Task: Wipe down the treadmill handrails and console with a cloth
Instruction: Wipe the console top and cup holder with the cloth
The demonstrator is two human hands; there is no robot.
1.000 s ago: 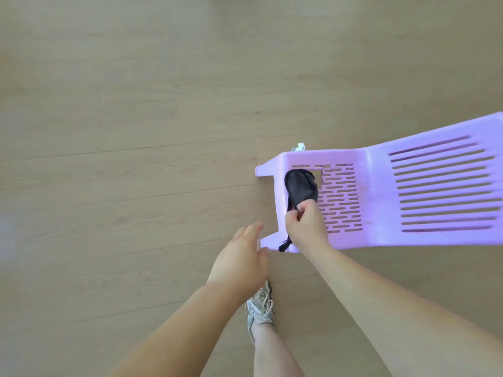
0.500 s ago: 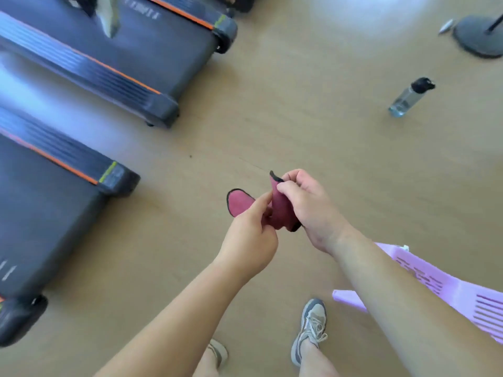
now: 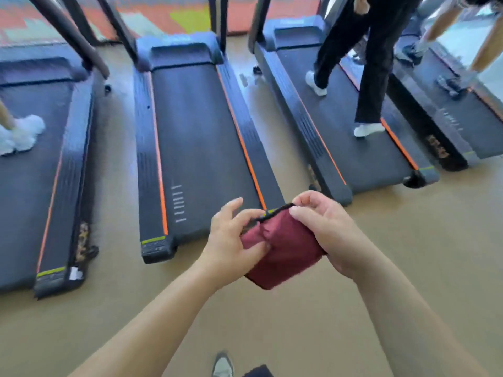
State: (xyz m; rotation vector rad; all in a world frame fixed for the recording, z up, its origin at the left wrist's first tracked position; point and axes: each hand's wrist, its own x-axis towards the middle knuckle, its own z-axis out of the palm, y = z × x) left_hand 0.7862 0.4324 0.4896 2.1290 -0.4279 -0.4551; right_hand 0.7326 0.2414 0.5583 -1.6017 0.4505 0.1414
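Note:
A dark red cloth [image 3: 285,248] with a black hem hangs between both hands at chest height. My left hand [image 3: 231,240] pinches its left side with thumb and fingers. My right hand [image 3: 326,229] grips its right side and pinches the black top edge. Straight ahead on the floor lies an unoccupied black treadmill [image 3: 196,137] with orange side stripes; only the feet of its uprights [image 3: 217,20] show. Handrails and console are out of view above the frame.
More treadmills stand on both sides. A person in black trousers [image 3: 373,58] walks on the right treadmill [image 3: 348,126], white shoes [image 3: 21,134] move on the left one, and bare legs [image 3: 451,28] show at the far right. My shoe [image 3: 223,365] stands on the tan floor.
The view swung up from the purple chair and floor to the row of treadmills. The cloth, picked off the chair by my right hand, now spreads wider between both hands.

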